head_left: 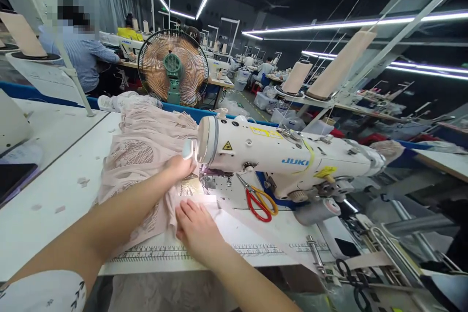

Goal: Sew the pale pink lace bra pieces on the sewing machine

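Seemingly mid-seam, remainder unclear: fabric (131,156) left of centre beside machine (263,148), right hand (198,229) loosely open on it, left hand (181,166) grip can't tell.

A white short sleeve (44,293) with a wide, rounded hem covers the left upper arm, printed with a row of black chevron-like marks and smaller dark marks, too small to read. Left forearm (120,212), right forearm (248,275) and hands (200,229) are bare.

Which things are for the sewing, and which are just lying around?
Seemingly for the sewing:
pale lacy cloth, touched by the right hand
sewing machine

Seemingly just lying about:
scissors, untouched
small scraps on the tabletop
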Demonstrator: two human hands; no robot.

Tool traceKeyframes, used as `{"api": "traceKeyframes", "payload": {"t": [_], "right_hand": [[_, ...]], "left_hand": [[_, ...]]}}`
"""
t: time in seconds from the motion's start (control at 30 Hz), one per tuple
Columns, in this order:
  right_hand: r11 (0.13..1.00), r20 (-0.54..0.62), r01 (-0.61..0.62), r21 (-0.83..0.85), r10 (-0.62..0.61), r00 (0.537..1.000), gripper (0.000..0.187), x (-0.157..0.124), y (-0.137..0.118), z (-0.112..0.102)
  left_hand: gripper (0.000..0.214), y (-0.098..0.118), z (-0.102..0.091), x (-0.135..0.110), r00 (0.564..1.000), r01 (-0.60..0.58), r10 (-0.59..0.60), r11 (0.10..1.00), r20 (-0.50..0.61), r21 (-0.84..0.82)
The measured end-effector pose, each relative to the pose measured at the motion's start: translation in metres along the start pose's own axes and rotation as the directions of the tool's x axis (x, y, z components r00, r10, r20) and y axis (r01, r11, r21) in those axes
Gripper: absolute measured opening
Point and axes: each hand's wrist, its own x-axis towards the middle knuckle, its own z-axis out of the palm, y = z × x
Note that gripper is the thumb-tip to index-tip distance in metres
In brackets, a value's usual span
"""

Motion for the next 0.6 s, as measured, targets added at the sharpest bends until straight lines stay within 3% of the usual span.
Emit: {"api": "traceKeyframes", "payload": {"t": [0.13, 0.23, 0.33, 0.43, 0.6], "right_hand": [[0.945, 0.091, 0.316, 0.09, -0.324, 0.942, 0.051, 0.025, 0.008, -0.014], [0.876, 0.106, 0.467, 0.122, -0.48, 0.871, 0.051, 0.042, 0.019, -0.019], [0.876, 0.073, 0.473, 0.097, -0.48, 0.874, 0.046, 0.051, 0.026, -0.018], [0.915, 0.058, 0.4, 0.055, -0.403, 0.914, 0.03, 0.048, 0.025, -0.013], [0.919, -0.093, 0.372, 0.132, -0.362, 0.927, 0.023, 0.015, 0.025, -0.01]], "left_hand": [[0.033, 0.003, -0.019, -0.01, 1.0, -0.029, 0.029, 0.999, -0.011, -0.031], [0.028, 0.002, -0.034, -0.039, 0.986, -0.157, 0.16, 0.986, 0.051, -0.055], [0.03, -0.004, -0.036, -0.071, 0.904, -0.367, 0.395, 0.914, 0.166, -0.174], [0.033, -0.015, -0.022, -0.091, 0.805, -0.533, 0.58, 0.799, 0.126, -0.278], [0.034, -0.023, 0.003, -0.093, 0.81, -0.575, 0.584, 0.807, 0.043, -0.133]]}}
